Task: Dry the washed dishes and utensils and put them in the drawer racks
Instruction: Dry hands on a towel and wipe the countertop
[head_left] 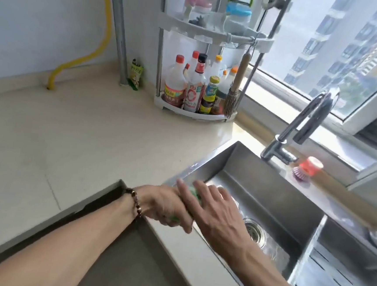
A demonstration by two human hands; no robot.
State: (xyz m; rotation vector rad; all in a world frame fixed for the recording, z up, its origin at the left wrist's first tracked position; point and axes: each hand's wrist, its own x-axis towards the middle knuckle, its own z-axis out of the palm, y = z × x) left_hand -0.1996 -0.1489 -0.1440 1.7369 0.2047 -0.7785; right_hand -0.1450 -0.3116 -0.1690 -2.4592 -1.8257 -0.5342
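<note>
Both of my hands meet over the near left corner of the steel sink [264, 172]. My left hand [166, 206], with a bead bracelet on the wrist, grips a small green cloth or sponge [196, 192], which is mostly hidden. My right hand [219, 211] lies over it from the right, its fingers spread and fairly straight above the basin. The hands are motion-blurred. No dishes or utensils show clearly; the basin holds only its drain [255, 233].
A chrome faucet [310, 121] stands behind the sink, with a red-topped dish brush [307, 170] beside it. A corner rack of bottles [194, 88] and a hanging whisk brush sit by the window. A second basin with a slotted tray [330, 280] is at the right. Beige counter [80, 144] spreads left.
</note>
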